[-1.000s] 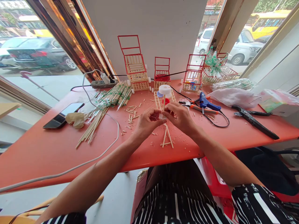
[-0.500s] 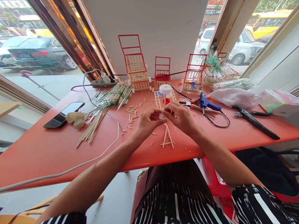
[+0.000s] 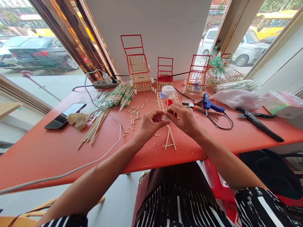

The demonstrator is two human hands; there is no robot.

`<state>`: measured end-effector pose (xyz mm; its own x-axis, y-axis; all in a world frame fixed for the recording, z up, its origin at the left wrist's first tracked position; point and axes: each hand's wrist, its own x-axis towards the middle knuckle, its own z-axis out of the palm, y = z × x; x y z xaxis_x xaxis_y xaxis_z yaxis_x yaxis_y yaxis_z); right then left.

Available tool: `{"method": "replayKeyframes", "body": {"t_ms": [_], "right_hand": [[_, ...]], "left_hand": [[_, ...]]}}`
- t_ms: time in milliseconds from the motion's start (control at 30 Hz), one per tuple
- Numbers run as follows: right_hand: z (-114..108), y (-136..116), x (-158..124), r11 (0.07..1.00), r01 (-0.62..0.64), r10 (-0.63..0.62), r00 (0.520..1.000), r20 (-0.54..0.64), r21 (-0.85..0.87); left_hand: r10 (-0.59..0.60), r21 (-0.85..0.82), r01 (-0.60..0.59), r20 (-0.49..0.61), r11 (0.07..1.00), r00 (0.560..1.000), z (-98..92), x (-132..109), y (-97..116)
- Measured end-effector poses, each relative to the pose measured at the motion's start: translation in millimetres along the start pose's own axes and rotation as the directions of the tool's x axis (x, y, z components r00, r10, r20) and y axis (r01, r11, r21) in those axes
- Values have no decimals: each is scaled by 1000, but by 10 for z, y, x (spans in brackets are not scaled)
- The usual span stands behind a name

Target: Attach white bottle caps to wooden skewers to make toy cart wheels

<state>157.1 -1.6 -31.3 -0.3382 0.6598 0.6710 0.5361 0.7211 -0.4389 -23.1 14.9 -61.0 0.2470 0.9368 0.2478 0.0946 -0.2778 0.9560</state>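
Observation:
Both hands meet above the middle of the orange table (image 3: 47,151). My left hand (image 3: 148,124) and my right hand (image 3: 183,119) pinch the lower end of an upright wooden stick (image 3: 167,104). A white bottle cap (image 3: 168,90) tops the stick, and a second white cap (image 3: 165,118) sits at its bottom between my fingertips. Just below my hands an A-shaped frame of glued sticks (image 3: 169,138) lies flat on the table. A small ladder-like stick frame (image 3: 162,101) lies behind the stick.
A blue glue gun (image 3: 209,104) with a black cord and orange-handled pliers (image 3: 201,108) lie right of my hands, black shears (image 3: 259,124) further right. Bundled sticks (image 3: 106,108), a phone (image 3: 63,116) and a white cable (image 3: 113,142) lie left. Red-framed stick carts (image 3: 138,67) stand at the back.

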Motion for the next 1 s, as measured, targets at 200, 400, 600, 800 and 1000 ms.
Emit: {"method": "replayKeyframes", "body": {"t_ms": [200,400,600,800,1000], "right_hand": [[-2,-1,-2,1000,-7,7,1000,7,4],[0,2,1,1000,-8,8,1000,15,2],[-4,-6,-2,1000,-23,23,999,22,-13],[-7,-12,-2,1000,-20,21,1000,18,-8],[-19,-23,-3,1000,-29,29,999,22,-10]], "left_hand": [[-2,9,2,3,1000,1000,-3,-9,11],[3,-4,-3,4,1000,1000,4,-1,6],[-3,-4,3,0,1000,1000,7,4,-2],[2,9,-2,-9,1000,1000,9,-6,28],[-1,6,1,-4,1000,1000,9,-4,28]]}}
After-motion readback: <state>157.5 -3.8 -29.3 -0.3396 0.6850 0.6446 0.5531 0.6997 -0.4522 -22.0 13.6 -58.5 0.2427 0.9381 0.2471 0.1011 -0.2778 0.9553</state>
